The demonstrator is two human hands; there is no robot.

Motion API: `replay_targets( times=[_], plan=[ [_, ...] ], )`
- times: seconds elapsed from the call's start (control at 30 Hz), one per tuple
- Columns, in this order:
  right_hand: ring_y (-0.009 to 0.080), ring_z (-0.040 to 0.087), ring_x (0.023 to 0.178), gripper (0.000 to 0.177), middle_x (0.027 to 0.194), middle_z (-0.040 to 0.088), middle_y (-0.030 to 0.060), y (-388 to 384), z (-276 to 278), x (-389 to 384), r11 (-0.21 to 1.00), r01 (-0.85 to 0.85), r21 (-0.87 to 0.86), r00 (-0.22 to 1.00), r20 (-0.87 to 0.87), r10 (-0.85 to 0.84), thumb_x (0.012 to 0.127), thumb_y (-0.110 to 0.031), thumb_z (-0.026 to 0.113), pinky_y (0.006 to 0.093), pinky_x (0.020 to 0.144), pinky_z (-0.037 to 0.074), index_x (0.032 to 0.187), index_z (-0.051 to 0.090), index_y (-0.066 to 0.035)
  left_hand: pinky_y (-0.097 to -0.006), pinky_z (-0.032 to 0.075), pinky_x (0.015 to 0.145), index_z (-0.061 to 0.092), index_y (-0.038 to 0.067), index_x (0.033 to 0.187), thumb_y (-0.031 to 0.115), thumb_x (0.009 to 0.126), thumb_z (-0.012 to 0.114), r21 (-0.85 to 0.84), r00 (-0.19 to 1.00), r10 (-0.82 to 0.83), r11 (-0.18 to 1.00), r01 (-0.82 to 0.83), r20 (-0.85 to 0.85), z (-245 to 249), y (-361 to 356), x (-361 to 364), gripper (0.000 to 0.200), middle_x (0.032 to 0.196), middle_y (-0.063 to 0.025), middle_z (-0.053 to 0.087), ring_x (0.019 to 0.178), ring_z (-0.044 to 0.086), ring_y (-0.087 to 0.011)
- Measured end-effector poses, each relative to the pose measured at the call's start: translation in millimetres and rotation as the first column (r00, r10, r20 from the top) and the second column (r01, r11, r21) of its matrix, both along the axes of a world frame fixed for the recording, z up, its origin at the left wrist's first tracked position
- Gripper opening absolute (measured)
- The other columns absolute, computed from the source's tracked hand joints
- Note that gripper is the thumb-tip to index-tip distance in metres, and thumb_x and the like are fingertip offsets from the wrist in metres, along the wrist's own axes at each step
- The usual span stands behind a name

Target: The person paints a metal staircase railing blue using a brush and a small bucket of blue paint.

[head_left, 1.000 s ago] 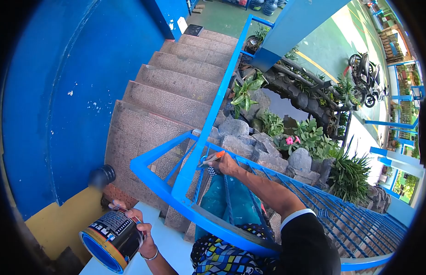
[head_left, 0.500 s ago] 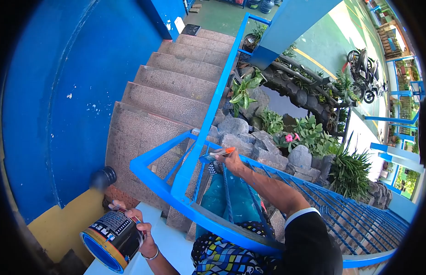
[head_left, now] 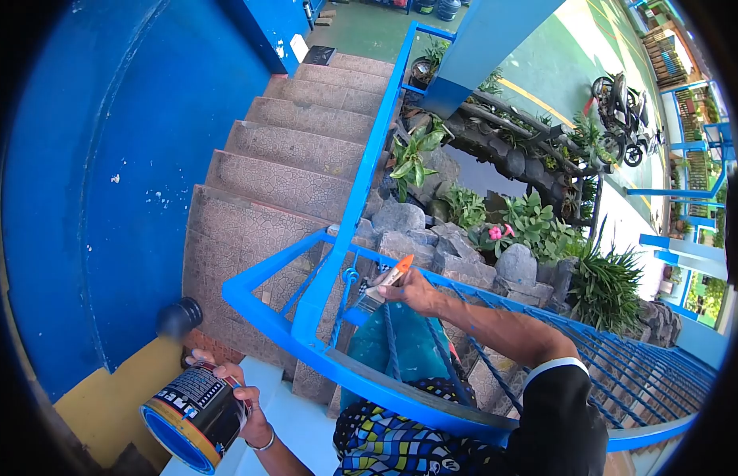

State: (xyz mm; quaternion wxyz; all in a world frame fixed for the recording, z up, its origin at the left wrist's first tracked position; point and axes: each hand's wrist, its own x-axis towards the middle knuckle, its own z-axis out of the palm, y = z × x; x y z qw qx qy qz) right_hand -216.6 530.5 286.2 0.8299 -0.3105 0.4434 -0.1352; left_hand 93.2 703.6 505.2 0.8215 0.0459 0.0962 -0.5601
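My right hand [head_left: 415, 292] is closed around a paintbrush [head_left: 394, 275] with an orange-tipped handle. The brush slants down to the left, and its blue-coated bristles overlap the twisted bars just below the blue handrail [head_left: 307, 321]. At the lower left, my left hand [head_left: 256, 416] grips a paint can [head_left: 196, 404] with a dark label and a yellow band. The can is tilted, with its blue-smeared end toward the bottom of the view. A bracelet circles my left wrist.
Tiled stairs [head_left: 297, 147] run down beside a blue wall [head_left: 107, 182]. Across the railing are rocks [head_left: 400, 218], plants [head_left: 535, 230] and a pond [head_left: 484, 170]. A dark, blurred round object [head_left: 178, 317] is near the wall's base. A motorcycle [head_left: 622, 115] is parked farther off.
My right hand has moved slightly right and down, turning the brush so more of its handle and bristles show. My left hand keeps its hold on the paint can.
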Motion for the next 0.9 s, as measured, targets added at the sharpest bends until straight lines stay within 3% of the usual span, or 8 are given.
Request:
replay_targets(
  times=[0.1,0.23,0.37,0.47,0.67,0.7,0.8,0.9],
  plan=[
    [0.0176,0.071,0.102,0.028,0.11,0.076,0.0109,-4,-22,6,0.984,0.106,-0.141,0.993,-0.044,-0.113,0.096,-0.014,0.076,0.0355,0.093,0.057,0.118,0.071,0.001,-0.055,0.034,0.106,0.038,0.028,0.16,0.037,0.096,0.067,0.049,1.0,0.021,0.999,-0.021,0.003,-9,14,8,0.071,0.168,0.0071,0.03,0.141,0.033,-0.0222],
    [0.0166,0.07,0.097,0.024,0.104,0.077,0.0077,-1,-51,31,0.965,-0.036,-0.261,0.989,-0.149,-0.003,0.095,-0.015,0.076,0.0342,0.088,0.056,0.114,0.074,-0.001,-0.0549,0.034,0.105,0.038,0.028,0.16,0.037,0.097,0.067,0.046,1.0,0.001,0.999,-0.001,0.004,2,-3,-1,0.07,0.167,0.0072,0.03,0.14,0.033,-0.0218],
    [0.0168,0.07,0.097,0.025,0.102,0.077,0.0081,18,-84,52,0.973,-0.015,-0.23,0.994,-0.111,-0.011,0.095,-0.017,0.077,0.0347,0.087,0.056,0.115,0.075,-0.001,-0.0551,0.036,0.108,0.028,0.025,0.162,0.032,0.093,0.071,0.034,0.997,-0.034,0.999,0.031,0.074,-3,-1,-1,0.082,0.165,0.0058,0.03,0.142,0.034,-0.0217],
    [0.0181,0.07,0.1,0.03,0.106,0.076,0.0092,13,-66,46,0.964,-0.125,-0.235,0.988,-0.123,0.099,0.095,-0.018,0.077,0.0354,0.091,0.057,0.119,0.073,0.0,-0.0548,0.036,0.106,0.032,0.027,0.161,0.035,0.096,0.068,0.058,0.999,-0.017,0.998,0.015,0.034,-6,7,5,0.075,0.166,0.0051,0.031,0.142,0.034,-0.0229],
    [0.0194,0.071,0.105,0.035,0.113,0.075,0.0108,-7,-16,10,0.997,-0.074,0.013,0.995,0.062,0.074,0.095,-0.019,0.077,0.0366,0.097,0.056,0.123,0.07,0.001,-0.0545,0.035,0.104,0.036,0.029,0.16,0.039,0.099,0.065,0.014,0.999,-0.024,1.0,0.024,0.043,-1,-4,-1,0.069,0.167,0.003,0.031,0.142,0.033,-0.0246],
    [0.0173,0.07,0.102,0.032,0.111,0.075,0.0092,-10,-14,7,0.997,-0.069,0.036,0.997,0.039,0.068,0.096,-0.019,0.077,0.0356,0.092,0.056,0.12,0.071,0.0,-0.0548,0.036,0.104,0.035,0.029,0.161,0.037,0.098,0.066,0.012,0.998,-0.028,1.0,0.027,0.051,-2,-4,0,0.071,0.167,0.0028,0.03,0.142,0.034,-0.0246],
    [0.0147,0.068,0.098,0.028,0.107,0.075,0.0083,-12,-16,15,0.998,0.056,-0.008,0.995,-0.084,-0.056,0.098,-0.017,0.074,0.0333,0.088,0.055,0.12,0.07,0.0,-0.0562,0.04,0.107,0.03,0.029,0.163,0.031,0.093,0.072,0.004,0.996,-0.041,0.999,0.04,0.076,-4,-4,1,0.082,0.167,0.0028,0.026,0.142,0.035,-0.0245],
    [0.0163,0.069,0.101,0.03,0.108,0.076,0.0086,-3,-36,34,0.988,0.097,-0.123,0.994,-0.043,-0.103,0.097,-0.018,0.074,0.0345,0.09,0.055,0.122,0.07,-0.001,-0.0563,0.041,0.108,0.029,0.029,0.163,0.03,0.092,0.074,0.006,0.996,-0.047,0.999,0.047,0.078,-3,-4,1,0.084,0.168,0.0031,0.025,0.142,0.035,-0.0245]
  ],
)
